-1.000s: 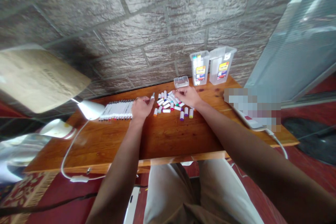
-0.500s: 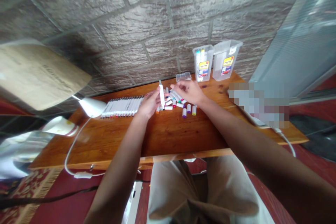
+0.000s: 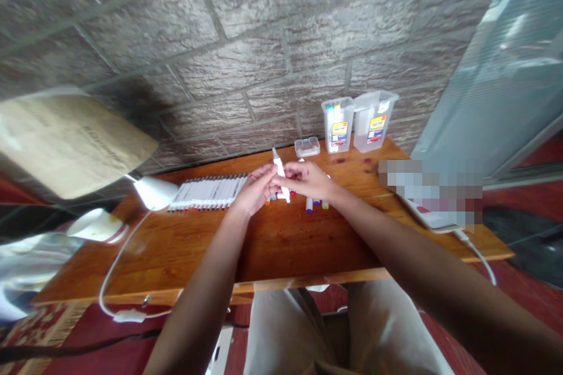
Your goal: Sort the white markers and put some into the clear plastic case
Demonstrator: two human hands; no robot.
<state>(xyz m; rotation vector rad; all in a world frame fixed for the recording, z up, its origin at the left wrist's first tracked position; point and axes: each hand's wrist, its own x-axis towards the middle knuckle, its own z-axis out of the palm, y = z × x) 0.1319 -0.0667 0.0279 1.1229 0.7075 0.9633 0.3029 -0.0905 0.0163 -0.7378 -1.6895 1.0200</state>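
Note:
Upright and slightly tilted, a white marker (image 3: 278, 165) with a grey tip at its upper end is gripped in my left hand (image 3: 257, 192). My right hand (image 3: 310, 180) has come up against it, fingers curled and thumb lying over the barrel; whether a cap is also tucked in those fingers is hidden. Left of my hands lies a neat row of white markers (image 3: 209, 192) side by side. Loose marker caps with coloured ends, among them a purple-ended one (image 3: 309, 205), lie under and beside my right hand, mostly covered by it.
Two clear plastic cases stand by the wall: one with a few markers (image 3: 338, 126), the other (image 3: 375, 123) seemingly without any. A small clear lid (image 3: 307, 147) lies beside them. A lamp (image 3: 153, 192), a paper cup (image 3: 97, 225) and a white cable are left; a blurred-out device (image 3: 433, 211) is right.
My hands have come together: my right hand moved left and onto the marker, which now leans a little more. The camera view has shifted, so the table appears lower.

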